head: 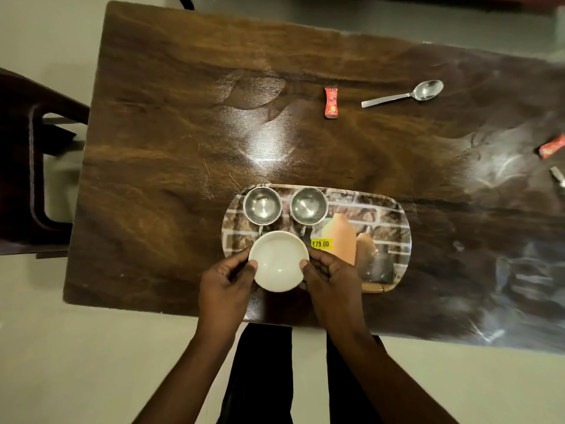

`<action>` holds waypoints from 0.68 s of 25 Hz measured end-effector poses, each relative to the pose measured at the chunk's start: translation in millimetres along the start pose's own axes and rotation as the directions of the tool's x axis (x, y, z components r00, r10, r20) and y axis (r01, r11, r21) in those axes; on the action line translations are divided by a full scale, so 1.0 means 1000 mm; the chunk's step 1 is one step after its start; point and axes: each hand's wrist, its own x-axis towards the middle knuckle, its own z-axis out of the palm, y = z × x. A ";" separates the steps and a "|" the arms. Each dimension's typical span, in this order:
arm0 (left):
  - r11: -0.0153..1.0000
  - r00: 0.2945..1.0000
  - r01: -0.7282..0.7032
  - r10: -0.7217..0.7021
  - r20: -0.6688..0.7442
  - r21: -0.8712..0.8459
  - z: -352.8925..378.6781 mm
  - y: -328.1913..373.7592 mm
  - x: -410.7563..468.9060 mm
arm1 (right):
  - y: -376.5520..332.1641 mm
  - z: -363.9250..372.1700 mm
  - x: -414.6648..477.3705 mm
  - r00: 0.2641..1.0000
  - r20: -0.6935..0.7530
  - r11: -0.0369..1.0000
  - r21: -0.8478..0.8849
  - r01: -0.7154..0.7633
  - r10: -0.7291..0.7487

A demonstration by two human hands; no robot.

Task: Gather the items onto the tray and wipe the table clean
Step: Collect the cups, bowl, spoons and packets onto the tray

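The left hand [226,280] and the right hand [331,276] are pinching a white bowl [278,261] at opposite sides of its rim, thumbs on top and fingers curled under. The bowl is hanging over the near-left corner of the printed tray [388,228]; whether it is resting there cannot be told. Two steel cups [262,206] are standing just behind it, side by side. The tray's right half is lying bare. Well apart on the wooden table [171,123] are lying a red sachet [330,103] and a spoon [403,93], with another sachet [552,149] at the right edge.
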 end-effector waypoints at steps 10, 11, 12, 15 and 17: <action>0.905 0.851 -0.396 0.425 -0.308 0.156 0.020 0.061 -0.016 | -0.020 -0.063 0.009 0.993 -0.111 0.998 0.052 -0.022 0.028; 0.865 0.829 -0.462 0.499 -0.250 0.196 0.036 0.075 -0.019 | -0.021 -0.083 0.015 0.989 -0.142 0.998 0.058 -0.023 0.031; 0.822 0.809 -0.522 0.562 -0.173 0.227 0.056 0.087 -0.022 | -0.024 -0.103 0.022 0.984 -0.174 0.998 0.058 -0.021 0.031; 0.742 0.773 -0.629 0.629 0.084 0.233 0.135 0.113 -0.025 | -0.033 -0.173 0.048 0.961 -0.274 0.994 0.111 -0.010 0.040; 0.756 0.771 -0.632 0.590 0.239 0.174 0.200 0.122 -0.021 | -0.037 -0.228 0.074 0.929 -0.365 0.987 0.162 0.001 0.059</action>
